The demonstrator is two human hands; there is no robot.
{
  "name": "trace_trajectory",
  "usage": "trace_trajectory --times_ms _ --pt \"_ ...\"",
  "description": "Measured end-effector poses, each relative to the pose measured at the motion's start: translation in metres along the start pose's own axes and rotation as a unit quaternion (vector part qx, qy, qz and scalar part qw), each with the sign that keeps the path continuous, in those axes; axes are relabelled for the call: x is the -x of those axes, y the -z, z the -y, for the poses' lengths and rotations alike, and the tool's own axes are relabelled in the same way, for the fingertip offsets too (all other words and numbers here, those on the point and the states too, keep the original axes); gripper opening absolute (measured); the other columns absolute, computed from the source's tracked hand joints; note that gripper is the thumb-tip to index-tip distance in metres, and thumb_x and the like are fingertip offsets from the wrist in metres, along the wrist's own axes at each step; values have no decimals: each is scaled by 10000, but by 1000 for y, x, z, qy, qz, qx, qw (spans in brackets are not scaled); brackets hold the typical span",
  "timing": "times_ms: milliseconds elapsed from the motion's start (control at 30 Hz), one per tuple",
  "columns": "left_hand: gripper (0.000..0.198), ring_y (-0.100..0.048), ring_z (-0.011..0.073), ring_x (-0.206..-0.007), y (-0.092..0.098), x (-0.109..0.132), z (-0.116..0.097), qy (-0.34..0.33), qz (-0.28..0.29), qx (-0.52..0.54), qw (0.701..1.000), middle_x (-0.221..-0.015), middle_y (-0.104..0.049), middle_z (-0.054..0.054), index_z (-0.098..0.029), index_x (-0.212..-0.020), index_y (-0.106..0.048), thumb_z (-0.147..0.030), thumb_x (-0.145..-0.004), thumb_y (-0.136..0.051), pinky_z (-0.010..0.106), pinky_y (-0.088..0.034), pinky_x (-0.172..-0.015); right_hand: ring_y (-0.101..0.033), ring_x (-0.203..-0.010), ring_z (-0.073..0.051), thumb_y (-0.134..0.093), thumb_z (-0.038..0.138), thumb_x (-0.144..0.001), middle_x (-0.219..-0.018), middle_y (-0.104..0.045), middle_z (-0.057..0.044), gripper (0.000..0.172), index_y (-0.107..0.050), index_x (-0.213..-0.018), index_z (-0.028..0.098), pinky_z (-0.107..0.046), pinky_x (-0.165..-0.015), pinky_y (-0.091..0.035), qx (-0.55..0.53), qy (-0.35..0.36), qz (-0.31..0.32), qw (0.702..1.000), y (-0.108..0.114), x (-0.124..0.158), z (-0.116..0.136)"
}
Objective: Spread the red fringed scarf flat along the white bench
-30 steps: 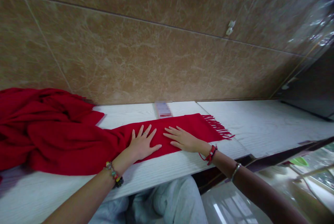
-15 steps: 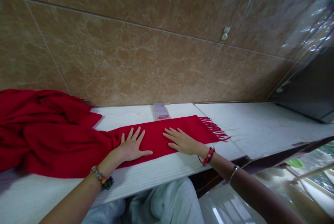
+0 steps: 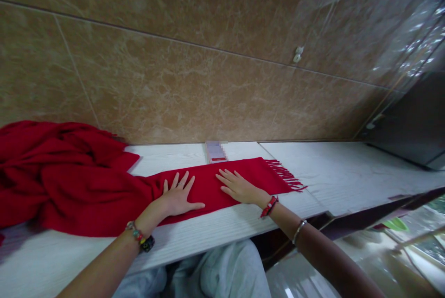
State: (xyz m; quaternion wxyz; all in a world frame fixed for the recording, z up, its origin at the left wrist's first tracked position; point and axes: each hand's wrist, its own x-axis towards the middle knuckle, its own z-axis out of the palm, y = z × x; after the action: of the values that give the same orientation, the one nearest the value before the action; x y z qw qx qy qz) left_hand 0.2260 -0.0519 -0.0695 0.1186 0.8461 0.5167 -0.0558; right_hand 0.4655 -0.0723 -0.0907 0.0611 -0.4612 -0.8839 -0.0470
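A red scarf (image 3: 205,184) lies along the white tabletop (image 3: 194,237). Its right part is spread flat and ends in a twisted fringe (image 3: 285,175); its left part is heaped in loose folds. My left hand (image 3: 179,198) rests palm down on the scarf where the folds meet the flat part, fingers spread. To its right, my right hand (image 3: 241,187) also lies palm down on the flat cloth, its fingers stretched toward the left. Neither hand grasps the fabric.
Behind the scarf, a small flat item (image 3: 216,152), partly blurred, lies near the brown marbled wall (image 3: 174,85). A dark grey box-like object (image 3: 413,122) stands at the far right. Under the table's front edge is a dark opening (image 3: 274,242), and my legs (image 3: 229,270) are below.
My right hand has slid very slightly left on the scarf. The view has tilted a little; the scarf and my left hand otherwise look the same.
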Motion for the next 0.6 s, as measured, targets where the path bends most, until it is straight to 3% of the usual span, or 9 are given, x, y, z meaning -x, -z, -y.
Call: trace_trajectory --times_ms 167,333,433,600 --pt "1041 63 375 -1291 1 0 0 1 7 6 1000 -1437 24 92 -175 -1381 -112 -792 -582 -365 624 -33 -972 -151 -1302 -272 -256 283 -918 -1403 -274 -74 415 -303 -1328 242 -583 -950 -264 81 -38 32 995 -8 33 -69" --pt "1022 57 367 -1294 4 2 -3 6 12 0 1000 -1436 24 90 -172 -1381 -109 -775 -598 -365 611 -31 -981 -217 -1284 -270 -280 214 -905 -1388 -305 -87 391 -385 -1281 226 -543 -935 -328 103 -154 43 982 -9 68 -132" --pt "1031 56 369 -1293 4 2 -3 5 13 0 1000 -1436 18 94 -165 -1381 -107 -778 -594 -368 614 -35 -980 -256 -1268 -287 -292 206 -895 -1367 -337 -119 388 -416 -1263 201 -560 -931 -320 111 -179 27 977 -7 70 -144" --pt "1049 65 375 -1289 1 -1 2 0 12 -5 1000 -1437 18 95 -168 -1380 -97 -801 -580 -341 627 -25 -972 -181 -1296 -255 -242 311 -913 -1406 -241 -143 477 -242 -1358 137 -503 -994 -270 78 -153 -19 985 -14 37 -125"
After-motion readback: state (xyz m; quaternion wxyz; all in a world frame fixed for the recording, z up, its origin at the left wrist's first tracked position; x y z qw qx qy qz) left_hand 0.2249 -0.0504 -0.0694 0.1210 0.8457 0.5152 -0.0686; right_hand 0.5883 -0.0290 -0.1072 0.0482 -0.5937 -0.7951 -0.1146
